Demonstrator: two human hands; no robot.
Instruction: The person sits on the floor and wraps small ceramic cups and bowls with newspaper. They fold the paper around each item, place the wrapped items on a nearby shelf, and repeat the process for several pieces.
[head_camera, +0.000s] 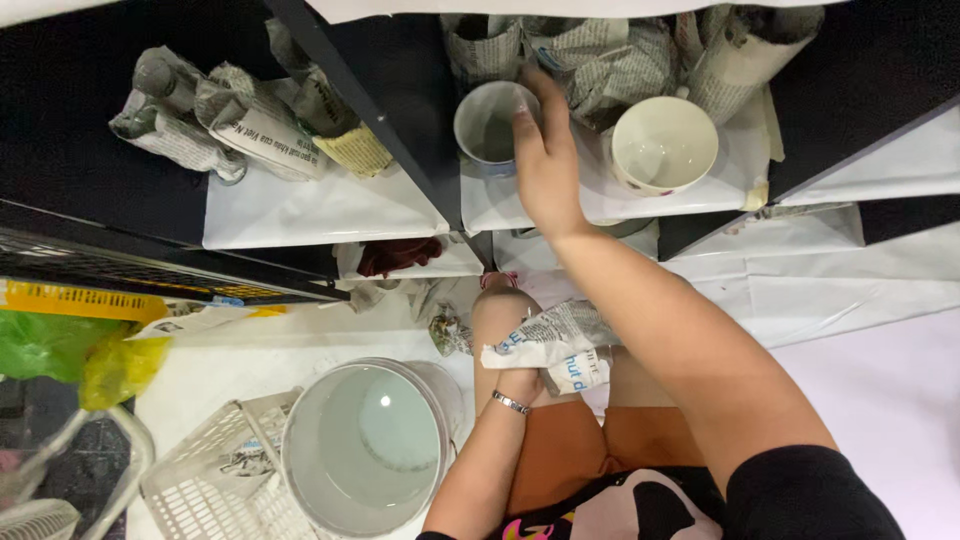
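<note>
Right hand (545, 160) reaches forward onto the paper-lined shelf (320, 210), fingers curled over the rim of a grey-white ceramic mug (490, 125) standing upright, mouth up. Left hand (518, 375) rests on the knee, closed around a crumpled newspaper sheet (555, 345). A cream ceramic bowl (663, 145) sits just right of the mug; newspaper-wrapped bundles (600, 60) crowd behind.

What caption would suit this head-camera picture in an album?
Right hand on a cup on a shelf, left hand holding crumpled newspaper.
</note>
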